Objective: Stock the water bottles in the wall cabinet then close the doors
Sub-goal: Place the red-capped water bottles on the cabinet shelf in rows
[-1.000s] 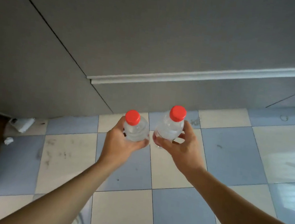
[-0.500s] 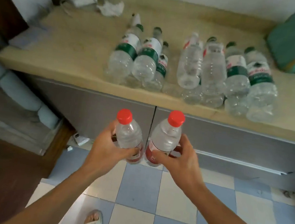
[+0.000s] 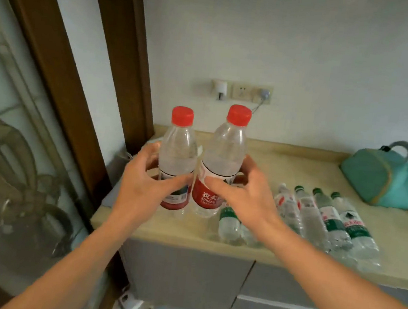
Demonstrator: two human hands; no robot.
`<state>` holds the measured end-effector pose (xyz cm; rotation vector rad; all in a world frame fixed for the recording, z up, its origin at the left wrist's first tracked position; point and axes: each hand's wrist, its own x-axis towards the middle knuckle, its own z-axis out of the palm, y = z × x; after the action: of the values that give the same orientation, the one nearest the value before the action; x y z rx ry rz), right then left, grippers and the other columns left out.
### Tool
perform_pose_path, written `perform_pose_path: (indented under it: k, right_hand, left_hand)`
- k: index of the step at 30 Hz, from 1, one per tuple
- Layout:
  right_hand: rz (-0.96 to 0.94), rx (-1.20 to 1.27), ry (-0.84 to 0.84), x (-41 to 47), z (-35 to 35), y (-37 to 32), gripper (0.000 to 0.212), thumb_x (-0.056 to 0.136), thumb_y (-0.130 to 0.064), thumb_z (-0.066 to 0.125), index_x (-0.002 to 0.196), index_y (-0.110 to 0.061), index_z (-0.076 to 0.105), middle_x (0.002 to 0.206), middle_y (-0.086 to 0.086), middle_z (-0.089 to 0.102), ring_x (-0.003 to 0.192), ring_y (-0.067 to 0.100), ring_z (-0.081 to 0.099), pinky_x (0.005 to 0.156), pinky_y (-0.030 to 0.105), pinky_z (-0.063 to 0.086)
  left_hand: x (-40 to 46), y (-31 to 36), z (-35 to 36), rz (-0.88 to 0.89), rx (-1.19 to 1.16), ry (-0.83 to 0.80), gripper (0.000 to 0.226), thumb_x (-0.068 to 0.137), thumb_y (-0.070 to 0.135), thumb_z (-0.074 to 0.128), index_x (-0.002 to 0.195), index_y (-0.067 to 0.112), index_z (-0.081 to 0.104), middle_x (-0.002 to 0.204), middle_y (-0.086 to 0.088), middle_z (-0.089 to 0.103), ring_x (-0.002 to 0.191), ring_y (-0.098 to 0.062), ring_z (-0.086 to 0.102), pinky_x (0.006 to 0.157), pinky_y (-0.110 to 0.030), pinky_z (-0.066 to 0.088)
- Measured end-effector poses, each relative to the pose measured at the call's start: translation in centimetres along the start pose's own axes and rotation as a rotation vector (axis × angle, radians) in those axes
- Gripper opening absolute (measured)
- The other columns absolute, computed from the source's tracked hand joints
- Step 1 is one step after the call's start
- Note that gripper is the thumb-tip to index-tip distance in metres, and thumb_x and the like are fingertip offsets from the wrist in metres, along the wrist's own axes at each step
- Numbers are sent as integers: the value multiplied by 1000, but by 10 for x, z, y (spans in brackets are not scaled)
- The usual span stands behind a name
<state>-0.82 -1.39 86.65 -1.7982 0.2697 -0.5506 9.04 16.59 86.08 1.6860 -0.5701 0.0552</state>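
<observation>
My left hand (image 3: 140, 187) grips a clear red-capped water bottle (image 3: 178, 151) with a red label, held upright. Close beside it, my right hand (image 3: 242, 197) grips a second red-capped bottle (image 3: 225, 154), a little higher and tilted slightly right. Both bottles are raised in front of the beige countertop (image 3: 297, 170). Several more clear bottles (image 3: 322, 218) with green and red labels lie on their sides on the counter, to the right of my hands and partly hidden by my right hand. No wall cabinet is in view.
A teal bag (image 3: 383, 177) sits at the counter's back right. Wall sockets (image 3: 241, 92) with a plugged cable are above the counter. Grey base cabinet doors (image 3: 184, 276) are shut below. A brown door frame (image 3: 123, 51) and a glass panel stand at left.
My view has swung up from the floor to the counter and wall. Both hands have raised the two red-capped bottles from below counter height to in front of the wall.
</observation>
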Motion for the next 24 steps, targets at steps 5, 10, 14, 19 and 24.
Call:
perform_pose_path:
  k: [5,10,14,19,24]
  right_hand:
    - [-138,-60,49,62,-2,-84,62,61,-57,81,117,-39,61,102,-17,72,82,-5,68,64,17,52]
    - [-281,-27,63,123,-20,-150,53,70,-46,83,118,-35,63,106,-10,74,90,7,73,79,38,62]
    - [-431,-28,122,177,-41,-196,55,68,-52,81,118,-38,63,107,-13,74,95,7,72,82,39,62]
    - [-538,-12,244,257,-78,-241,55,70,-47,82,119,-36,61,104,-15,74,95,9,72,82,39,62]
    - [-586,17,341,327,-104,-277,46,67,-42,83,108,-37,62,95,-15,75,87,9,74,74,34,62]
  left_hand:
    - [77,66,-26,128,-71,38,81,56,61,81,130,40,55,114,24,69,105,1,66,87,-29,56]
    - [156,126,-36,243,-168,80,69,51,62,77,115,49,56,103,36,67,95,15,64,71,-14,50]
    - [221,171,-33,329,-251,95,63,49,60,79,108,47,61,103,30,70,94,9,68,73,-22,52]
    - [305,220,-15,414,-285,89,53,52,56,80,100,48,62,95,32,71,86,8,69,68,-21,52]
    - [382,246,8,462,-254,116,39,74,37,85,101,44,58,94,27,67,83,3,68,65,-19,50]
